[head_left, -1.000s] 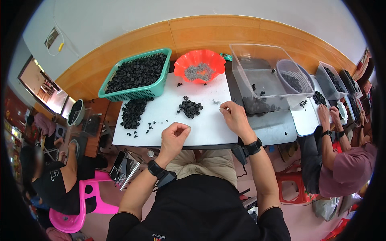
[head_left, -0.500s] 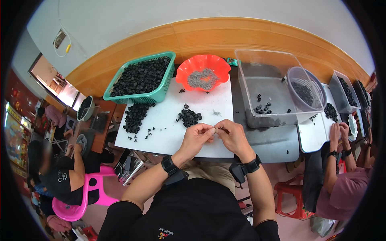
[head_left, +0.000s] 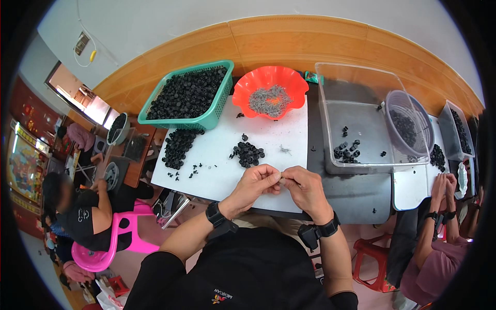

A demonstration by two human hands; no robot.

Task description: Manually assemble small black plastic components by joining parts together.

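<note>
Over the near edge of the white board, my left hand and my right hand meet fingertip to fingertip. Both are closed in a pinch, and what lies between the fingertips is too small to make out. Just beyond my left hand is a pile of small black round parts. A tiny heap of thin grey pins lies past my right hand. Another black pile and some scattered tiny black pieces are further left.
A green basket full of black parts and a red scalloped bowl of grey pins stand at the back. To the right is a clear plastic bin with several black parts, beside a grey-purple basket. Other people sit on both sides.
The whole view has shifted slightly, so the table things appear further right. My hands stay pinched together, with the right fingers bent a little differently.
</note>
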